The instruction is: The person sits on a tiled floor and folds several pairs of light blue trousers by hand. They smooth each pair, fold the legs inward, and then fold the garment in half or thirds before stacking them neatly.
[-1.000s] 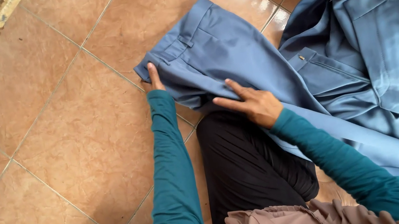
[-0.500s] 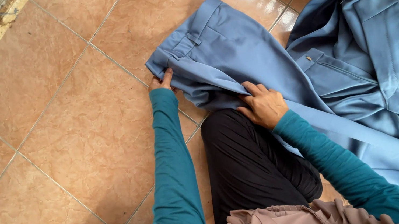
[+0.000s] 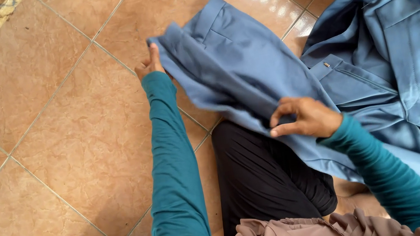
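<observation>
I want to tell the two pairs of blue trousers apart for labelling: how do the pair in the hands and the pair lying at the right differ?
The held trousers are lifted off the tiled floor, gripped by the left hand at the waistband and the right hand lower down; the other trousers lie untouched. The held pair is folded narrow and draped; the other pair is spread wide, fly open. Both are the same light blue fabric with belt loops.

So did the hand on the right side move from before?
Yes. The right hand has lifted off the flat blue trousers and now pinches their fabric, nearer the black-clad knee.
</observation>
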